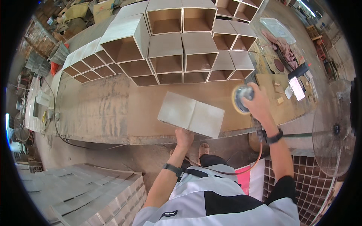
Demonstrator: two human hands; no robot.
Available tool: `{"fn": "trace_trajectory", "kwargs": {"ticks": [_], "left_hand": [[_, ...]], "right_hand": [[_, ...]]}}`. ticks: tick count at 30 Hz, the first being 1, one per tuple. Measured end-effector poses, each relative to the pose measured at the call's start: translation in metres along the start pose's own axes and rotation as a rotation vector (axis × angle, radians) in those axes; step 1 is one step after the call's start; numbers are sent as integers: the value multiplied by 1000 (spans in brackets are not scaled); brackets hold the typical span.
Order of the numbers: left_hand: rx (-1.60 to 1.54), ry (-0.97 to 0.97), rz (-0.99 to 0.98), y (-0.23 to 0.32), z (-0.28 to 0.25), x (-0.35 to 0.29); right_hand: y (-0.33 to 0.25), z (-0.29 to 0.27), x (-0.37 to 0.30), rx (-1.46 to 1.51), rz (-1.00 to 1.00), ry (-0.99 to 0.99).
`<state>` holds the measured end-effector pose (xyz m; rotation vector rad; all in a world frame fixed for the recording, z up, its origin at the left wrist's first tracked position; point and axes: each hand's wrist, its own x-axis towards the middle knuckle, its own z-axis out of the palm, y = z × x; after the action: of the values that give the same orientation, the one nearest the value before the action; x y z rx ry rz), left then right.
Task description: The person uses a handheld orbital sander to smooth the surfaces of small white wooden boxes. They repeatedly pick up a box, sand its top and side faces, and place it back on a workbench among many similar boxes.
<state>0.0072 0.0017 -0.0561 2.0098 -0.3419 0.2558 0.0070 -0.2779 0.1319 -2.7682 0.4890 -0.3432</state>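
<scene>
Left hand (184, 137) grips the box (191, 114); right hand (257, 102) grasps a sander (241, 97); stacked boxes (177, 56) hold nothing.

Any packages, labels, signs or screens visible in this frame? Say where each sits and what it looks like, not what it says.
Screen: a flat rectangular device lying on the workbench, right of the right hand that holds a round sander; lit white and pinkish face, dark frame.
Small white card or slip: just left of the screen, too small to tell more.
Clear plastic tray: far right of the bench, rectangular, see-through.
No signs can be made out.
</scene>
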Motion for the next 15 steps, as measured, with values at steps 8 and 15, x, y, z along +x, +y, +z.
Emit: {"fn": "trace_trajectory", "kwargs": {"ticks": [8, 15], "left_hand": [[39, 8, -79, -1, -3, -9], [-330, 71, -427, -30, 5, -20]], "right_hand": [[58, 0, -91, 1094, 524, 509], [101, 30, -134, 1987, 782, 512]]}}
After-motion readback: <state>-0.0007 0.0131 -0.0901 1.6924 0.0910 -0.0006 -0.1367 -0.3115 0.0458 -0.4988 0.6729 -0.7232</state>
